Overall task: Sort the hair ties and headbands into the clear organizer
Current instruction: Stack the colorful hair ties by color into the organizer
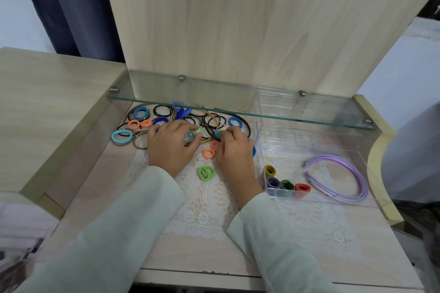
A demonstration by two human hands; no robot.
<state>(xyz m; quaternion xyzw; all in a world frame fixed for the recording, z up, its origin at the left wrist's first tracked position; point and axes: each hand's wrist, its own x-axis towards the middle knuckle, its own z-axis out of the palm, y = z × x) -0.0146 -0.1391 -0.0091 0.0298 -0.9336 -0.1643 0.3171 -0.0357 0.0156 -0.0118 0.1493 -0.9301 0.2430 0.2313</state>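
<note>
A heap of hair ties (166, 119) in black, blue, orange and brown lies under the glass shelf. My left hand (170, 145) pinches a green hair tie (197, 130) at the heap's front. My right hand (234, 150) pinches another green hair tie (219, 133) just beside it. Between my wrists lies a small stack of green ties (206, 173), with orange ties (209, 152) a little above it. The clear organizer (352, 200) on the right holds pastel headbands (342, 173) and rolled tie bundles (287, 183) in yellow, purple, green and red.
A glass shelf (238, 107) juts out low over the heap and the organizer's back. A white lace mat (207, 209) covers the wooden desk (309, 257). A raised wooden ledge (47, 107) borders the left side, and a gold-trimmed edge (377, 150) the right.
</note>
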